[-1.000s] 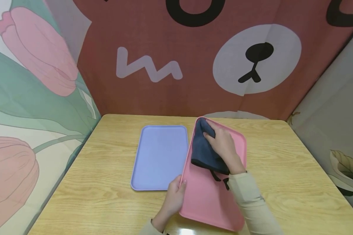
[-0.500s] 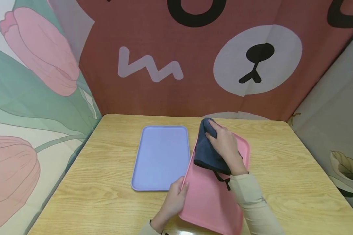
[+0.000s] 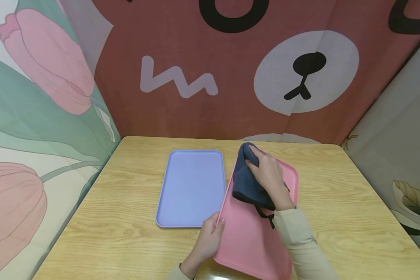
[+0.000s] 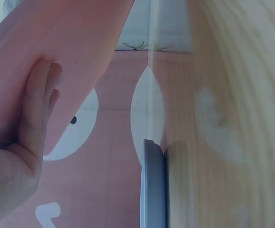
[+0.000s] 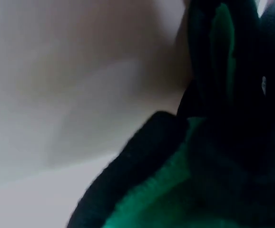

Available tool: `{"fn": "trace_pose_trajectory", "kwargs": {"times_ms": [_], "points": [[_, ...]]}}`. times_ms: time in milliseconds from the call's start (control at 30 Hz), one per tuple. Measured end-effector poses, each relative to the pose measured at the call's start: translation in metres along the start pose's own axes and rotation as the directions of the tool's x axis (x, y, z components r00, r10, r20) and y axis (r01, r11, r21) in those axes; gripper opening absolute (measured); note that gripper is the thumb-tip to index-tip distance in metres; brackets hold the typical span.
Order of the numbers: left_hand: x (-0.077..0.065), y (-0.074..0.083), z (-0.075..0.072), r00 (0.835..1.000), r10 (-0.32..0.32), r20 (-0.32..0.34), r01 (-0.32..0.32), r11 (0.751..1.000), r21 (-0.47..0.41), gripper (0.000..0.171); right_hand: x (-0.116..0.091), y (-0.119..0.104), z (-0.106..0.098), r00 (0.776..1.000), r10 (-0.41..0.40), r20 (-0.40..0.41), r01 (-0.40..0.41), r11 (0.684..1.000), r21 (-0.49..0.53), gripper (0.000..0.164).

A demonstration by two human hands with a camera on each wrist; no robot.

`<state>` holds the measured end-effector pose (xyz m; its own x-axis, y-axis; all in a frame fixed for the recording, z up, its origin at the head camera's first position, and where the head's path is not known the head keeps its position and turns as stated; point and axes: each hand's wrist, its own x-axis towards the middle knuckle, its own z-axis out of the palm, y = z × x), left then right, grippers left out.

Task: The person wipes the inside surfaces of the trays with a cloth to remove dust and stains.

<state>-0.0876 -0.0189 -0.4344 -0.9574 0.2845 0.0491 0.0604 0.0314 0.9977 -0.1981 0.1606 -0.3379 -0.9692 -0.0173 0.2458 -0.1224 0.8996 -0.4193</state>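
In the head view a pink tray is held tilted above the table, right of centre. My left hand grips its left edge near the bottom; the left wrist view shows fingers against the tray's pink surface. My right hand holds a bunched dark blue cloth against the upper part of the tray, thumb and fingers pinching it. Black edging and a black strap hang from the cloth. Up close in the right wrist view, the cloth's green inner side shows.
A lavender-blue tray lies flat on the wooden table, just left of the pink tray. Behind the table hangs a brown cloth backdrop with a bear print. Flower-printed fabric lines the left side.
The pink tray has shifted slightly right and toward me, with the cloth and right hand going along. Both hands keep their grip. The lavender-blue tray stays in place.
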Motion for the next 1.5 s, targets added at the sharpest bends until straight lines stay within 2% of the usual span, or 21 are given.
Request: {"fn": "trace_pose_trajectory", "kwargs": {"times_ms": [300,600,833,1067,1167,1333,1500], "points": [[-0.001,0.003,-0.003,0.999,0.023,-0.024,-0.023,0.999,-0.024,0.025,0.002,0.005,-0.006,1.000,-0.004,-0.015,0.004,1.000,-0.007,0.055],[0.000,0.002,-0.006,0.999,0.015,-0.036,-0.016,0.999,-0.035,0.025,-0.001,0.021,-0.006,1.000,0.008,-0.002,-0.008,1.000,-0.005,0.055],[-0.001,0.005,-0.010,0.998,0.021,-0.067,-0.023,0.999,-0.024,0.026,-0.005,0.039,-0.009,0.996,0.088,0.035,-0.086,0.996,-0.039,0.055],[0.000,0.000,-0.013,0.997,0.058,-0.055,-0.061,0.996,-0.058,0.028,-0.008,0.058,-0.013,0.980,0.178,0.091,-0.174,0.983,-0.053,0.056],[-0.001,0.000,-0.014,0.997,0.049,-0.055,-0.052,0.997,-0.065,0.029,-0.009,0.068,-0.014,0.971,0.205,0.119,-0.201,0.978,-0.046,0.057],[-0.003,0.005,-0.014,0.998,0.032,-0.060,-0.037,0.996,-0.080,0.030,-0.010,0.079,-0.019,0.958,0.244,0.151,-0.244,0.970,-0.023,0.058],[-0.005,0.011,-0.013,0.997,0.039,-0.066,-0.045,0.995,-0.085,0.029,-0.010,0.082,-0.019,0.954,0.253,0.159,-0.252,0.967,-0.026,0.058]]}}
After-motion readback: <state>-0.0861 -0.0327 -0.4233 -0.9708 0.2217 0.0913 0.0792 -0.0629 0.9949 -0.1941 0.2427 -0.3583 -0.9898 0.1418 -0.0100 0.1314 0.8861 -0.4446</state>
